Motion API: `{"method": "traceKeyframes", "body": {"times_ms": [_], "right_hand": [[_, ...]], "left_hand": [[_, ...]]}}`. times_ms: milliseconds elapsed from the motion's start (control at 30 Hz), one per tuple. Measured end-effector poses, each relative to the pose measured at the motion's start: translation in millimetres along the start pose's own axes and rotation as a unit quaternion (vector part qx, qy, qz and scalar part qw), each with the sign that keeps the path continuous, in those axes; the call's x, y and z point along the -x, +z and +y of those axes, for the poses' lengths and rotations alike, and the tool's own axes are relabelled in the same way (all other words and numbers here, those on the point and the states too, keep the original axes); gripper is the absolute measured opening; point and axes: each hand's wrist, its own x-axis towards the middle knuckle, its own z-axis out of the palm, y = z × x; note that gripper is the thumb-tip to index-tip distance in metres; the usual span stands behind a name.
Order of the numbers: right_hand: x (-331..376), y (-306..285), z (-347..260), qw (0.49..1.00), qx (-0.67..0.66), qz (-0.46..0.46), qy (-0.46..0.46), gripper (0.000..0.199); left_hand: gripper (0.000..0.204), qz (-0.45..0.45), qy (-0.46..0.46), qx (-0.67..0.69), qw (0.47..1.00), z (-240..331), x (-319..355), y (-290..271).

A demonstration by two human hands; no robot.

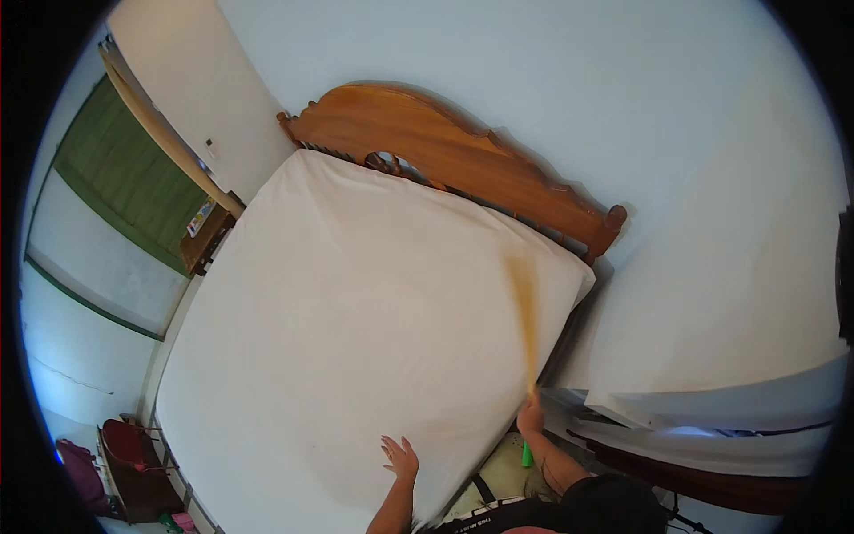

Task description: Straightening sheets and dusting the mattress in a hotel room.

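My right hand (530,416) is wrapped round a stick broom (527,325) at the bed's right side. Its pale yellow-brown bristles point toward the headboard and are smeared by motion; a green handle end shows below the hand. The bristles are over the right part of a mattress covered with a white fitted sheet (329,303); whether they touch it I cannot tell. Over the sheet's near edge, my left hand (401,457) is held with its fingers spread and nothing in it.
A carved wooden headboard (418,133) stands against the far wall. On the left are a small wooden bedside table (206,245), a green door panel (129,169) and a dark red chair (124,443). A white ledge (712,405) runs along the right.
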Motion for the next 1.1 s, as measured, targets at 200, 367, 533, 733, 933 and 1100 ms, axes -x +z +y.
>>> {"method": "traceKeyframes", "body": {"times_ms": [200,367,533,733,933,1100], "right_hand": [[47.0,20.2,-23.9,0.985,-0.152,0.076,0.043,0.041],[48.6,37.1,0.3,0.983,-0.128,0.083,0.103,0.040],[46.2,89.9,-18.8,0.939,-0.215,0.263,-0.059,0.042],[34.9,72.7,-47.9,0.971,0.024,-0.120,-0.203,0.042],[-37.9,90.1,-96.8,0.982,-0.137,0.010,-0.133,0.041],[-56.6,89.6,-136.8,0.850,-0.013,-0.174,-0.497,0.042]], "left_hand": [[0.069,0.003,-0.032,0.010,0.999,-37.4,17.0,-31.7],[0.068,0.028,0.012,0.056,0.998,-49.1,16.0,-35.8],[0.069,0.022,-0.042,0.099,0.994,-61.0,9.2,-10.2],[0.070,0.013,-0.125,0.112,0.986,-87.0,15.7,3.9],[0.071,0.005,-0.235,0.107,0.966,-95.7,-0.1,24.0],[0.071,-0.013,-0.317,0.105,0.943,-76.4,1.7,35.4]]}}
